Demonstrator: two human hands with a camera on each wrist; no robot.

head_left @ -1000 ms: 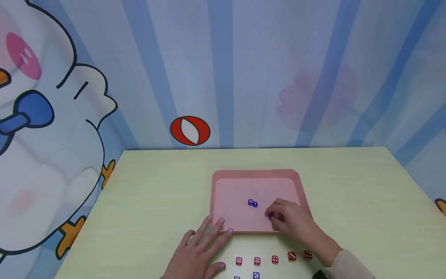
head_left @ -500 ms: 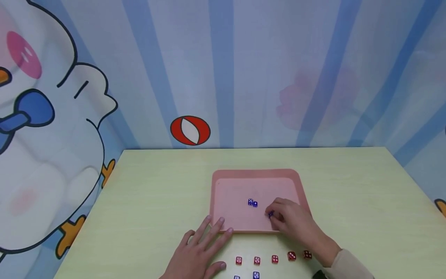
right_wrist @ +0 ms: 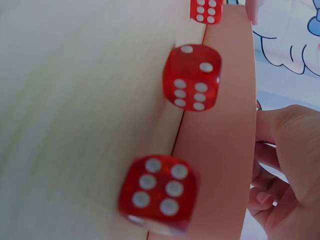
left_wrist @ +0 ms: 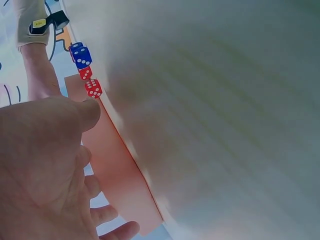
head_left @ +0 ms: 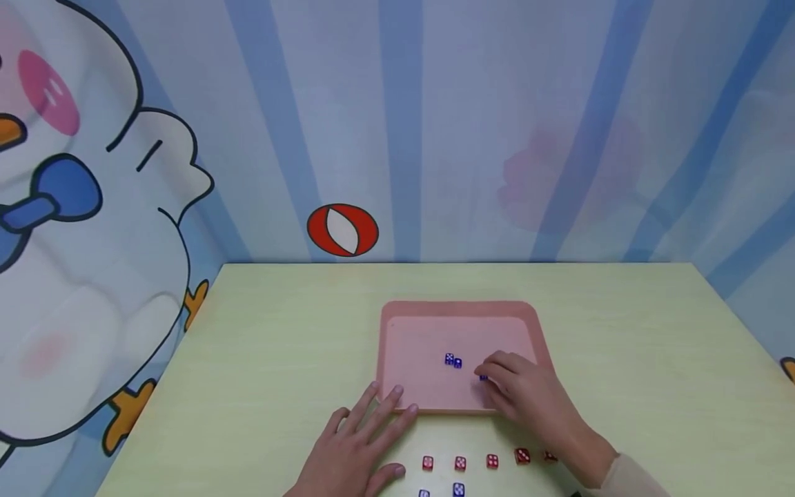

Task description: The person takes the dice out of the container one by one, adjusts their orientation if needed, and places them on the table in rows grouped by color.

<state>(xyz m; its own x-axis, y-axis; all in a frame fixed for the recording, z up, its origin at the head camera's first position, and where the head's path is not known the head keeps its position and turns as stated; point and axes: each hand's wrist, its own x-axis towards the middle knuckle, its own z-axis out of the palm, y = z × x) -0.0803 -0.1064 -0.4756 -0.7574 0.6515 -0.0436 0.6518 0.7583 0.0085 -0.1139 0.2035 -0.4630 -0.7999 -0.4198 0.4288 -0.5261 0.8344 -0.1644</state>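
Note:
A pink tray [head_left: 416,331] lies on the table, with two small blue dice [head_left: 453,361] side by side near its middle. Over the tray's right part, my right hand [head_left: 534,400] pinches another blue die [head_left: 483,377] between thumb and index finger, partly covered by the fingers. My left hand [head_left: 354,449] rests spread, fingertips at the tray's near left corner, holding nothing. In the left wrist view its thumb overlaps a red die [left_wrist: 93,88].
A row of several red dice [head_left: 460,463] lies in front of the tray, the rightmost partly behind my right wrist. Nearer still are blue dice [head_left: 458,489] at the frame's bottom edge. A patterned blue curtain [head_left: 459,138] stands behind the pale table [head_left: 298,324].
My right thumb and index finger have shifted slightly around the blue die, which shows less now. The left hand keeps its place; the head view has moved a little.

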